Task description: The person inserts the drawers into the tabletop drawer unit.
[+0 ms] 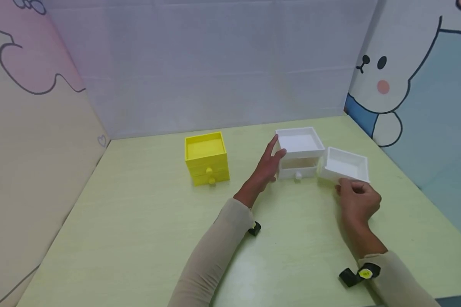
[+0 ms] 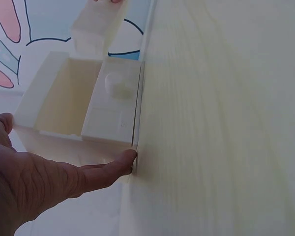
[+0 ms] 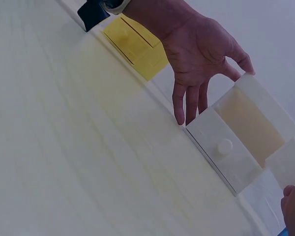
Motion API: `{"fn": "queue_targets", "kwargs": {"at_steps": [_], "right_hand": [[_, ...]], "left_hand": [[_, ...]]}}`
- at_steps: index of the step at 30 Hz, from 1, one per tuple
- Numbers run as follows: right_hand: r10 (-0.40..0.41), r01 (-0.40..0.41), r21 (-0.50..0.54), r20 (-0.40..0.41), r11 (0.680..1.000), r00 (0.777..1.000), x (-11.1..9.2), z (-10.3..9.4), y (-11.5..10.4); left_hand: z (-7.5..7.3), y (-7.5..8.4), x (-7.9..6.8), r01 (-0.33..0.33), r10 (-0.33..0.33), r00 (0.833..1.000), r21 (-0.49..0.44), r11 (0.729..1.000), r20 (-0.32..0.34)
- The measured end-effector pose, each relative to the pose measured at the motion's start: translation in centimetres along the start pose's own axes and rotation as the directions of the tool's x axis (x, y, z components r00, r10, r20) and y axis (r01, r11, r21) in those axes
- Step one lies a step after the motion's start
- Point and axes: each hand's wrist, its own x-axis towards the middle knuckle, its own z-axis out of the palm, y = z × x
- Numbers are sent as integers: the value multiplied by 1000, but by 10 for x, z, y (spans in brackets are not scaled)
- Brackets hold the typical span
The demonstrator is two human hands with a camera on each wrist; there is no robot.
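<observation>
A small white drawer cabinet (image 1: 299,140) stands on the table, its upper slot hollow and its lower drawer (image 1: 297,172) with a round knob pushed in. My left hand (image 1: 266,168) rests against the cabinet's left side with its fingers fairly straight, the thumb at the top front edge. To the right of the cabinet, a loose white drawer (image 1: 347,164) is pinched at its front by the thumb and fingers of my right hand (image 1: 358,202). The drawer's knob is hidden by those fingers. In the right wrist view the lower drawer's knob (image 3: 224,146) shows clearly.
A yellow cabinet (image 1: 205,149) of the same kind, with two knobs, stands to the left of the white one. The pale table (image 1: 146,230) is bounded by a plain back panel (image 1: 215,68) and printed side panels, the right one showing a cartoon rabbit (image 1: 401,76).
</observation>
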Motion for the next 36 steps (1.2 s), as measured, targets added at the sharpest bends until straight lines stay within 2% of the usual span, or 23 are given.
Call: {"fn": "queue_targets", "kwargs": {"at_steps": [6, 18, 22, 25, 32, 36], "right_hand": [[-88, 88, 128, -9, 988, 996, -7, -1, 1], [-214, 219, 88, -63, 972, 975, -13, -2, -3], [-253, 262, 125, -84, 957, 964, -13, -2, -4], [-259, 272, 172, -93, 947, 961, -13, -2, -5], [-276, 294, 181, -116, 939, 954, -21, -5, -9], [-264, 290, 271, -129, 918, 956, -27, -9, -11]], "left_hand": [[-2, -1, 0, 5, -5, 1000, -4, 1000, 3], [-1, -3, 1, 5, -5, 1000, -1, 1000, 3], [-1, -3, 2, 2, -2, 1000, 2, 1000, 3], [-1, -3, 2, 1, -1, 1000, 3, 1000, 3], [-1, -3, 2, -3, 3, 1000, 2, 1000, 7], [-1, -4, 1, -6, 6, 1000, -1, 1000, 6]]}}
